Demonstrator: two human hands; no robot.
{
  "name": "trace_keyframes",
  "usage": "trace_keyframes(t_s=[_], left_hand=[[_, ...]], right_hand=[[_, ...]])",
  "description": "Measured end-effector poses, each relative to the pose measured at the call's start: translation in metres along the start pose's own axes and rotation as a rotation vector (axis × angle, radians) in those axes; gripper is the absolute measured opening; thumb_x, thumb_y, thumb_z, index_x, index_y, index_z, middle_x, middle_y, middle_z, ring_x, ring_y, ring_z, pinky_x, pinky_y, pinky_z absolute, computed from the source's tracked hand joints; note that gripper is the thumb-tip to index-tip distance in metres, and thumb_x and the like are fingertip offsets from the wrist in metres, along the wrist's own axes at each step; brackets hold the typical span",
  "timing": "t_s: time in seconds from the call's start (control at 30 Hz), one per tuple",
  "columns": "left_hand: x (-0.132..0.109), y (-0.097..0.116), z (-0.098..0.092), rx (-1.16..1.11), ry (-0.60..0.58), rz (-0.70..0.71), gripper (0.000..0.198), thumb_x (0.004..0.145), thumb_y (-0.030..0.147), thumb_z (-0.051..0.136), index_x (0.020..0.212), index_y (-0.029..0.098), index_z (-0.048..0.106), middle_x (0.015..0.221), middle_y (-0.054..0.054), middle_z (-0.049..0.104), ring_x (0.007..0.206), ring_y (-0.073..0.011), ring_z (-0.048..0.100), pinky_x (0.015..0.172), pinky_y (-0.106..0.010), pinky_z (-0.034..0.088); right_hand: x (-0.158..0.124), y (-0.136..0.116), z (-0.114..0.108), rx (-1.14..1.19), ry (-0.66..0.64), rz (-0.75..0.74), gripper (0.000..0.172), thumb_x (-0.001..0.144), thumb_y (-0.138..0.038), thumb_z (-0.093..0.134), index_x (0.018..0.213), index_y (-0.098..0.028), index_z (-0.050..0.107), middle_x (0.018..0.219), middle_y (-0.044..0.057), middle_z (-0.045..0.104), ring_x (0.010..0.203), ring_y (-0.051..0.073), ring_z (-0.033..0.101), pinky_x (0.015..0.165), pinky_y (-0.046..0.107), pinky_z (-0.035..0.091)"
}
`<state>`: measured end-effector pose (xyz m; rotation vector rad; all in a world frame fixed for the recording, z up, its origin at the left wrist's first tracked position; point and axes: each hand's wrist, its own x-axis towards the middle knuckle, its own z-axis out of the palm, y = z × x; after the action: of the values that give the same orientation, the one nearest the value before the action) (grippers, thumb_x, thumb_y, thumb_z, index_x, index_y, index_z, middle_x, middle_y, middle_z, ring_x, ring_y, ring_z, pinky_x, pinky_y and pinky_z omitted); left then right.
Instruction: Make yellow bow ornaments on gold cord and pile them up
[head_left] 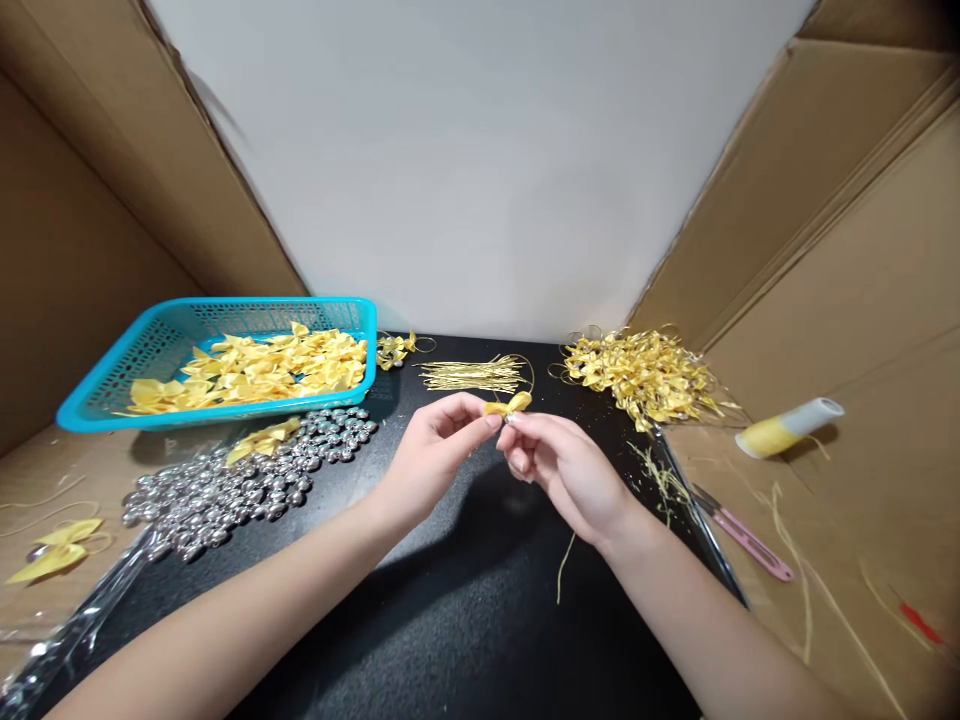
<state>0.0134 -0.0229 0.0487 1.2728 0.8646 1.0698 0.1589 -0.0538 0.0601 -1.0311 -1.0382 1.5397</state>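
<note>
Yellow ribbon forms the small two-winged bow (519, 402) at the centre of the head view, held over the black tabletop (450, 640). Left hand (424, 455): thumb and index finger pinch the bow's left wing. Right hand (574, 465): thumb and fingertips close on its lower edge near the middle; the exact part gripped is covered. Support from both sides presumably steadies so light a piece. A thin gold cord loop (533, 372) arches up behind the bow, and a loose cord end (562, 575) hangs below the right hand. Far left, a turquoise perforated plastic basket (372, 340) contains loose yellow bows (300, 362), its walls probably preventing scatter; shiny silver oval beads (217, 500) are spread just nearer, seemingly for picking singly. Straight gold cords (472, 376) lie bundled beyond the hands, apparently within reach of either. Far right, gold-corded yellow bows (645, 375) are heaped well apart from the basket, likely to avoid mixing. Nearer on the right lies a pink-handled bladed tool (754, 545).
</note>
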Motion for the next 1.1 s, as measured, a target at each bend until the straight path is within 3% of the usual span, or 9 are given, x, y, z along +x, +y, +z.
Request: trace_keyframes(t_s=[0.13,0.3,0.4,0.53,0.63,0.73,0.83,1.1], left_hand=[[0.001,0.001,0.000,0.037,-0.010,0.015,0.019,0.074,0.034,0.068,0.070,0.018,0.060,0.066,0.001,0.059,0.063,-0.0125,0.052,0.064,-0.026,0.043],[0.002,0.001,-0.002,0.030,0.034,-0.057,0.022,0.070,0.034,0.069,0.064,0.017,0.056,0.058,0.004,0.049,0.054,-0.0091,0.040,0.054,-0.023,0.034],[0.002,0.001,-0.001,0.030,0.041,-0.054,0.021,0.070,0.034,0.069,0.066,0.017,0.057,0.059,0.004,0.049,0.055,-0.0094,0.039,0.054,-0.023,0.034],[0.001,0.002,0.000,0.000,0.029,-0.063,0.022,0.070,0.035,0.068,0.064,0.018,0.056,0.058,0.003,0.047,0.057,-0.0101,0.039,0.056,-0.024,0.035],[0.002,0.003,-0.002,0.001,0.002,-0.082,0.022,0.070,0.035,0.066,0.063,0.018,0.055,0.058,0.003,0.046,0.057,-0.0104,0.039,0.056,-0.024,0.035],[0.005,0.003,-0.004,0.057,-0.012,-0.059,0.022,0.072,0.034,0.063,0.062,0.018,0.054,0.059,0.003,0.047,0.058,-0.0107,0.040,0.057,-0.025,0.036],[0.007,0.003,-0.005,0.119,-0.045,-0.014,0.019,0.074,0.032,0.059,0.063,0.018,0.054,0.060,0.003,0.047,0.060,-0.0113,0.041,0.059,-0.025,0.036],[0.009,0.001,-0.007,0.204,-0.125,-0.018,0.021,0.077,0.030,0.052,0.060,0.018,0.051,0.059,0.002,0.046,0.060,-0.0130,0.041,0.059,-0.026,0.036]], right_hand=[[-0.001,-0.002,-0.003,0.013,-0.062,-0.027,0.036,0.083,-0.047,0.048,0.070,-0.019,0.065,0.061,0.001,0.054,0.055,0.012,0.044,0.053,0.026,0.037],[-0.006,-0.009,-0.009,-0.699,0.274,-0.535,0.010,0.076,-0.031,0.068,0.077,-0.022,0.063,0.064,-0.002,0.055,0.059,0.013,0.048,0.060,0.028,0.039],[-0.008,-0.009,-0.010,-1.016,0.316,-0.694,0.009,0.076,-0.026,0.070,0.077,-0.023,0.061,0.065,-0.002,0.057,0.060,0.014,0.050,0.062,0.030,0.039],[-0.008,-0.005,-0.006,-1.006,0.315,-0.625,0.014,0.078,-0.031,0.069,0.072,-0.022,0.061,0.064,-0.001,0.060,0.060,0.015,0.053,0.060,0.030,0.041],[-0.008,-0.004,-0.001,-0.738,0.202,-0.435,0.018,0.083,-0.036,0.064,0.072,-0.021,0.065,0.065,0.000,0.065,0.058,0.014,0.056,0.057,0.028,0.044],[-0.007,-0.001,0.004,-0.510,0.162,-0.340,0.016,0.084,-0.032,0.062,0.073,-0.021,0.066,0.065,0.000,0.067,0.059,0.014,0.059,0.058,0.027,0.047],[-0.004,0.004,0.005,-0.467,0.202,-0.345,0.014,0.082,-0.030,0.063,0.071,-0.020,0.065,0.067,0.001,0.068,0.059,0.013,0.058,0.057,0.027,0.046],[0.002,0.009,-0.003,-0.649,0.260,-0.472,0.009,0.079,-0.025,0.063,0.072,-0.021,0.062,0.065,-0.001,0.062,0.058,0.013,0.052,0.056,0.027,0.043]])
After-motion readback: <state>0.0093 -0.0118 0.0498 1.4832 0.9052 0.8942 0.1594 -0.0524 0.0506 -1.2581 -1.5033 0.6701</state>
